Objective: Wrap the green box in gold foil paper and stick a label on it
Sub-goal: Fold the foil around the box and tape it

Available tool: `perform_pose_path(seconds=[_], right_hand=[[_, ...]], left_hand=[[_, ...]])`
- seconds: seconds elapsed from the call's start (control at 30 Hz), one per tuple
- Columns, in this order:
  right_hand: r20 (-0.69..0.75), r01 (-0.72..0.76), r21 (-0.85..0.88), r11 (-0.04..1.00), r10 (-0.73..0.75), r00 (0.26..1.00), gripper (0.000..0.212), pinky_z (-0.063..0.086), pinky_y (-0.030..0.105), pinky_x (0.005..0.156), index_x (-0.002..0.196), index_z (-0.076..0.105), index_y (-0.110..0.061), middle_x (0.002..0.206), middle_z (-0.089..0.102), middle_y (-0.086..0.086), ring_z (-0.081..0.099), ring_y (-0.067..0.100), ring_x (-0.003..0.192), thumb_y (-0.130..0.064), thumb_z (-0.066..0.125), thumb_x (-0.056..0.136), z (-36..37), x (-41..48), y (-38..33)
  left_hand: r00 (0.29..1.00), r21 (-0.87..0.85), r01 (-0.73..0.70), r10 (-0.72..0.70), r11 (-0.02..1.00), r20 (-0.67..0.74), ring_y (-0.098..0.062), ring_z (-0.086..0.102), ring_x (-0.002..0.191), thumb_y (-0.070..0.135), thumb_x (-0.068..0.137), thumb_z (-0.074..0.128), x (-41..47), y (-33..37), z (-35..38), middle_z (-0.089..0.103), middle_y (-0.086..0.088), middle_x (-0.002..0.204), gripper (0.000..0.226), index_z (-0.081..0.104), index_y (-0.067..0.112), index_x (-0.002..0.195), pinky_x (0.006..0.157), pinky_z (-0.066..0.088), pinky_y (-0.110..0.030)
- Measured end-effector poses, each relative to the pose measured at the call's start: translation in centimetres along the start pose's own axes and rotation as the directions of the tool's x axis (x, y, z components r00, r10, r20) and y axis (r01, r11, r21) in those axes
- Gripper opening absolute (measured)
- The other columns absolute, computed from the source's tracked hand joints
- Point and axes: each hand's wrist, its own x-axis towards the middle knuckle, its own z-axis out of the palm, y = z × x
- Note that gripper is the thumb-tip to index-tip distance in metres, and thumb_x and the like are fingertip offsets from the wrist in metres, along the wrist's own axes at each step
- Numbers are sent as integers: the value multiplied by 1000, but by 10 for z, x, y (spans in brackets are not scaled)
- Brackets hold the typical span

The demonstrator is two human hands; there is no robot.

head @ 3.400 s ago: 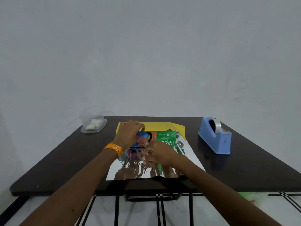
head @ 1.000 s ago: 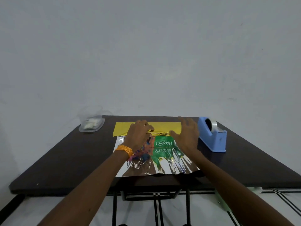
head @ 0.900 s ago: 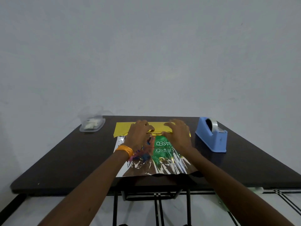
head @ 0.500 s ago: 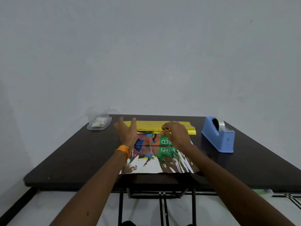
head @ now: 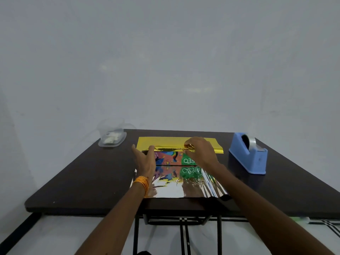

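My right hand (head: 201,153), just right of centre in the frame, has thumb and forefinger pinched on the far edge of the gold foil paper (head: 165,141), where the sheet buckles up along the back of the green box (head: 187,160). I read that pinch as the way to draw the far flap toward me over the box top.

My left hand (head: 145,161) is loose, with straight fingers, set edge-on at the box's left end. I judge it is there to stop the box sliding while the foil is pulled, though I can't tell whether it actually touches the cardboard.

The box lies flat on the middle of the sheet, centre frame, printed face up. It is mirrored in the foil's shiny inner side, which runs down to the near edge of the table (head: 82,181).

The blue tape dispenser (head: 248,157) stands at the right of the frame, near my pinching hand and handy for sealing a seam. A clear tub (head: 112,139) left of centre at the table's back holds small white pieces, possibly labels, parked out of the way.
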Motion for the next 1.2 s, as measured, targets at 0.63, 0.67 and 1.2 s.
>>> perform_pose_path(seconds=[0.63,0.67,1.2], right_hand=[[46,-25,42,999,23,999,21,49,36,85,110,74,-18,114,70,-1,60,20,108,-19,72,89,3,2,0],[47,-24,44,999,22,999,21,50,36,85,109,74,-18,114,71,-1,60,20,107,-19,73,88,3,2,1],[55,-35,-50,998,38,998,35,52,34,71,102,71,-30,102,69,-10,59,14,96,-3,76,80,16,6,13]], left_hand=[[993,98,-109,103,989,63,-22,61,101,33,96,57,5,-8,1,61,-5,114,58,34,24,147,77,56,-34],[992,109,-111,103,988,73,-22,60,101,34,96,56,5,-8,0,59,-4,114,56,35,23,147,78,55,-34],[880,236,-235,309,943,-360,-26,48,114,22,84,59,0,13,-5,40,-8,134,51,46,22,134,95,41,-47]])
